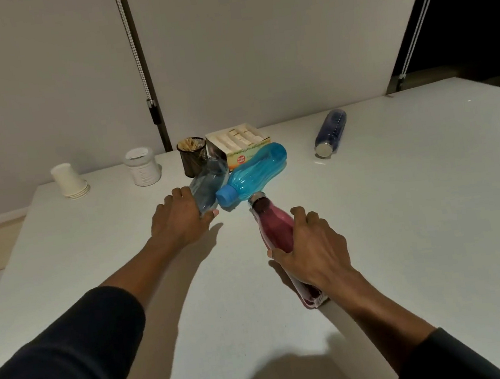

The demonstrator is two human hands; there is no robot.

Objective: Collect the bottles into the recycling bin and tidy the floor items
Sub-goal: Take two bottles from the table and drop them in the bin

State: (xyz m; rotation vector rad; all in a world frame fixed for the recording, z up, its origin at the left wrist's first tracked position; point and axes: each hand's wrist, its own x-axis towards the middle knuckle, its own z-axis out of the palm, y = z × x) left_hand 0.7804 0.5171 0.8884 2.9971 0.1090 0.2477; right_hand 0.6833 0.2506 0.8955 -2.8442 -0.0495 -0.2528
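Several bottles lie on their sides on a white table (405,233). My left hand (180,218) grips the lower end of a clear plastic bottle (210,181). Right beside it lies a bright blue bottle (256,174), its cap pointing toward me. My right hand (316,250) is wrapped over the middle of a pink metal bottle (274,227), whose silver neck points at the blue bottle's cap. Far off to the right, a dark blue bottle (331,130) rests alone. No recycling bin is in view.
Along the table's back edge stand stacked white paper cups (69,180), a white jar (142,166), a black mesh holder of sticks (192,155) and an open cardboard box (238,143). Wall panels rise behind. The floor shows at the left.
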